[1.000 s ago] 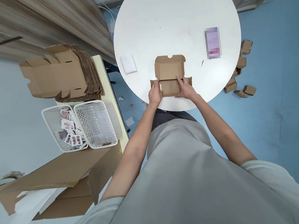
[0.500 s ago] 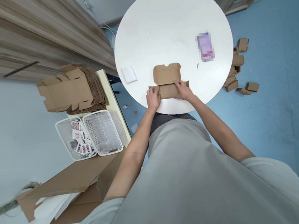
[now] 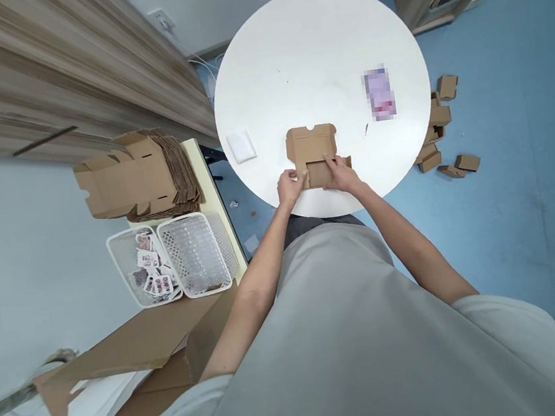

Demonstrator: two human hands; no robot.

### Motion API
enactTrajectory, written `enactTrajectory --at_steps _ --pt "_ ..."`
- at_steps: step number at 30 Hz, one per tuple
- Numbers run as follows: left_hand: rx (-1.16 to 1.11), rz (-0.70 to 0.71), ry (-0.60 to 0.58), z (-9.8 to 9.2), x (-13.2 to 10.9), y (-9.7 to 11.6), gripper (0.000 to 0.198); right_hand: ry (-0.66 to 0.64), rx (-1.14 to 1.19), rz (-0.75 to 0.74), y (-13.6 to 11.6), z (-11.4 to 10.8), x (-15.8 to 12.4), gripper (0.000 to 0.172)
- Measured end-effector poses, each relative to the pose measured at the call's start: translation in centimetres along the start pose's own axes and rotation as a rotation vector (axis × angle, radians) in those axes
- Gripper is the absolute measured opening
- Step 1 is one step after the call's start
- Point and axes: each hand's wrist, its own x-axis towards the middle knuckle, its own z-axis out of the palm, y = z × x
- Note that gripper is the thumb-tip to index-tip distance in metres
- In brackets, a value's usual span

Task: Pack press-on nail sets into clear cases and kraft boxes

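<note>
A partly folded cardboard box (image 3: 314,145) lies at the near edge of the round white table (image 3: 313,37), its notched lid panel spread out away from me. My left hand (image 3: 291,186) grips the box's left side, where the side flap is folded inward. On the right, my right hand (image 3: 341,172) holds the other side wall, with a finger reaching over the inside panel. A small flap sticks out beyond that hand. The fingers' undersides are hidden.
A white packet (image 3: 241,146) and a blurred purple item (image 3: 379,93) lie on the table. At left are stacked flat cardboard blanks (image 3: 128,175), a basket of printed cards (image 3: 131,268) and a basket of clear plastic pieces (image 3: 195,254). Small boxes (image 3: 440,115) lie on the floor at right.
My left hand has moved slightly right, and the left flap that stuck out is now folded in over the box's base. My right hand stays on the right side.
</note>
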Motion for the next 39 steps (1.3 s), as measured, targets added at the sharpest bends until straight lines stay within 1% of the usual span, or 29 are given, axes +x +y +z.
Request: enactTrajectory --at_steps 3,5,10,12,14,16,18,19,21,22,23,24,26,27,29,32,35,37,39 --pt "0.142 -0.038 0.0 0.4 0.2 0.0 0.015 -0.017 0.008 -0.006 0.2 0.1 0.1 0.138" --pt "0.227 -0.055 -0.026 0.5 0.3 0.1 0.009 -0.033 0.02 -0.005 0.2 0.1 0.2 0.14" --pt "0.373 -0.03 -0.055 0.3 0.0 1.1 0.014 -0.023 0.014 0.011 -0.3 0.0 0.5 0.136" --pt "0.403 -0.041 -0.053 0.4 -0.2 1.8 0.017 -0.012 0.009 0.016 -0.6 0.0 0.3 0.134" --pt "0.421 -0.063 -0.045 0.5 -0.4 2.3 0.02 0.013 0.033 0.011 -0.6 -0.1 -0.1 0.127" --pt "0.421 -0.077 -0.041 0.6 -0.5 2.5 0.023 0.09 0.091 -0.02 -0.1 -0.2 -0.9 0.112" --pt "0.406 -0.078 -0.042 0.7 -0.6 2.6 0.026 0.242 0.17 -0.047 1.0 -0.4 -2.0 0.089" --pt "0.395 -0.077 -0.042 0.7 -0.6 2.6 0.027 0.334 0.206 -0.035 1.7 -0.4 -2.5 0.08" --pt "0.379 -0.076 -0.042 0.7 -0.6 2.6 0.029 0.477 0.262 0.068 3.2 -0.5 -3.5 0.068" --pt "0.374 -0.078 -0.043 0.7 -0.6 2.6 0.03 0.497 0.286 0.143 3.8 -0.5 -3.8 0.066" --pt "0.372 -0.08 -0.046 0.7 -0.5 2.6 0.03 0.476 0.31 0.216 4.3 -0.4 -4.1 0.062" --pt "0.371 -0.081 -0.05 0.7 -0.4 2.7 0.031 0.426 0.334 0.276 4.6 -0.3 -4.2 0.056" --pt "0.366 -0.078 -0.059 0.8 -0.3 2.7 0.031 0.321 0.364 0.346 4.8 -0.1 -4.5 0.037" --pt "0.358 -0.074 -0.06 0.8 -0.2 2.6 0.031 0.301 0.364 0.36 4.6 0.0 -4.6 0.029" --pt "0.332 -0.075 -0.055 1.0 0.0 2.5 0.029 0.322 0.336 0.372 3.6 0.1 -5.0 0.023" --pt "0.273 -0.091 -0.032 1.5 0.3 2.3 0.026 0.326 0.264 0.345 1.2 0.1 -5.7 0.023" --pt "0.215 -0.098 -0.016 2.1 0.4 2.1 0.023 0.252 0.162 0.284 -1.2 0.1 -6.0 0.031" --pt "0.202 -0.1 -0.014 2.3 0.4 1.9 0.022 0.237 0.127 0.262 -2.0 0.1 -5.6 0.039" --pt "0.198 -0.095 -0.013 2.4 0.4 1.8 0.022 0.258 0.138 0.27 -2.0 0.1 -4.9 0.043"
